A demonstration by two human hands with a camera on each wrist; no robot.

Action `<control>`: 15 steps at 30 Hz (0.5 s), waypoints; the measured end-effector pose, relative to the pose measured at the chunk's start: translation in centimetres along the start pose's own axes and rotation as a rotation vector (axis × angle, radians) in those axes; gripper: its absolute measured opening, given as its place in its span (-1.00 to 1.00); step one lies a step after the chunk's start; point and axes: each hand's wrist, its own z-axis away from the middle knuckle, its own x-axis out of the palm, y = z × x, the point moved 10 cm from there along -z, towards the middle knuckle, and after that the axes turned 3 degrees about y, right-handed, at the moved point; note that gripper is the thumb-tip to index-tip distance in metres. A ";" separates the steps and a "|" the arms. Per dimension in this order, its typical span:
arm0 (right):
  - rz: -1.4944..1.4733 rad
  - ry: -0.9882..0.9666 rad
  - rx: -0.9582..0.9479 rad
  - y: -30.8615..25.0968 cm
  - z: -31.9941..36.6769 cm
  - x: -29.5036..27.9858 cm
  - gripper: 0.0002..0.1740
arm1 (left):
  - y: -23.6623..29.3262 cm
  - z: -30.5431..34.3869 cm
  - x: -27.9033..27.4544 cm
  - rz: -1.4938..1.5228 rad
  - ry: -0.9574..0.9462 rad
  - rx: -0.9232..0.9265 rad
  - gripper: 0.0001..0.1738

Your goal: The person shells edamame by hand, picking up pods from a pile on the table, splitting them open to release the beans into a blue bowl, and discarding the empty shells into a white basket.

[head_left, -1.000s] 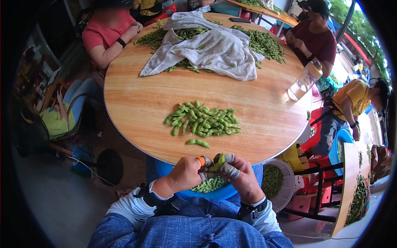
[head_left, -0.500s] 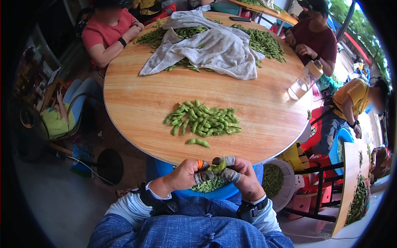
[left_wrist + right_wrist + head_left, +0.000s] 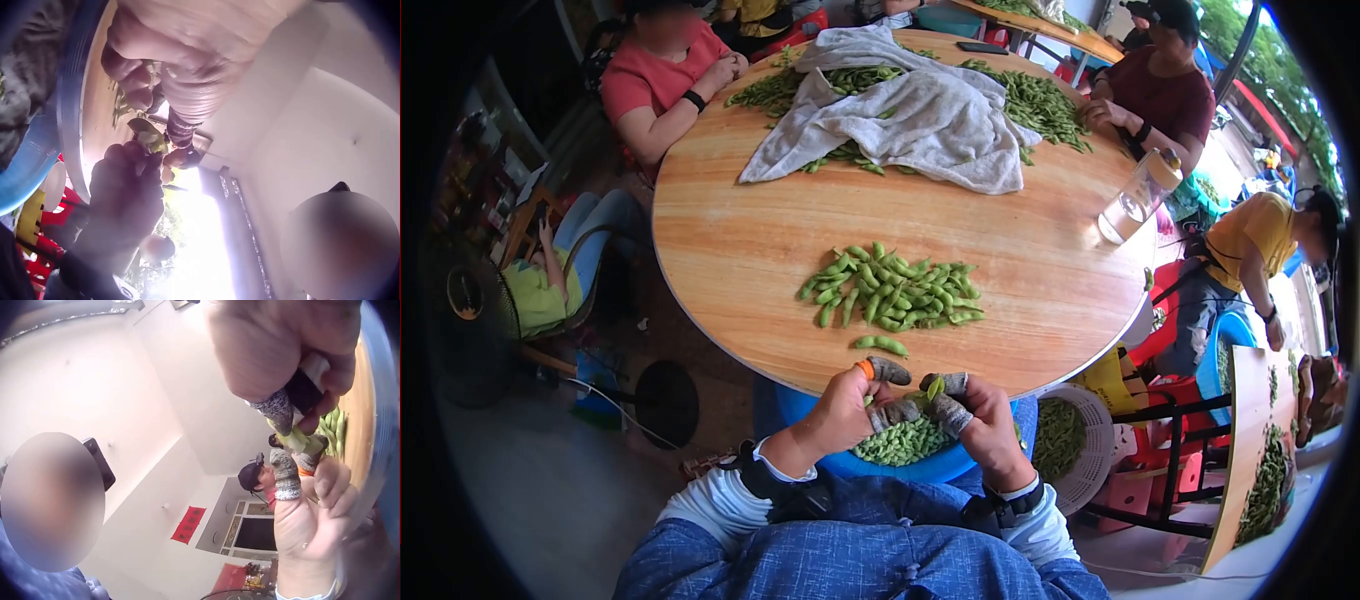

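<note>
Over a blue basin (image 3: 828, 464) of shelled green beans (image 3: 903, 443), my two hands meet at the table's near edge. My right hand (image 3: 990, 430) pinches a split soybean pod (image 3: 936, 387) between covered thumb and forefinger. My left hand (image 3: 840, 412) has its thumb close against that pod, while its forefinger points away from it. Green shows inside the left hand's curled lower fingers (image 3: 134, 87), a pod or part of one. Grey knitted covers (image 3: 287, 472) wrap the thumbs and forefingers; an orange band (image 3: 866, 369) circles the left forefinger.
A pile of soybean pods (image 3: 900, 290) lies on the round wooden table (image 3: 730, 240), one single pod (image 3: 881, 345) before it. Farther back, a grey towel (image 3: 920, 120) covers more pods. A water bottle (image 3: 1135, 205) stands right; a white basket (image 3: 1090, 450) sits below. People sit around.
The left forefinger has lifted away from the pod and straightened. The right hand keeps its pinch on the pod, which has split. Across the table, a person's hands at right have moved toward the pods.
</note>
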 end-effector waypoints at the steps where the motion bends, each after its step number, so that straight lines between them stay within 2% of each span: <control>1: 0.010 -0.011 -0.014 -0.2 -0.1 0.3 -0.77 | 0.1 -0.1 0.3 0.017 -0.021 0.017 -0.78; 6: 0.028 -0.019 -0.041 -0.7 -0.1 0.8 -0.78 | -0.6 -0.9 0.9 0.013 -0.063 0.111 -0.76; 9: 0.026 0.010 -0.003 -0.1 -0.1 0.4 -0.78 | -1.1 -0.9 1.0 0.060 -0.071 0.044 -0.79; 12: -0.113 0.016 0.040 0.4 -0.1 -0.2 -0.77 | -0.7 -0.9 1.2 0.098 -0.063 0.071 -0.81; 15: -0.097 -0.009 0.019 0.2 -0.2 0.2 -0.72 | 0.2 -0.6 0.6 -0.057 -0.042 0.112 -0.82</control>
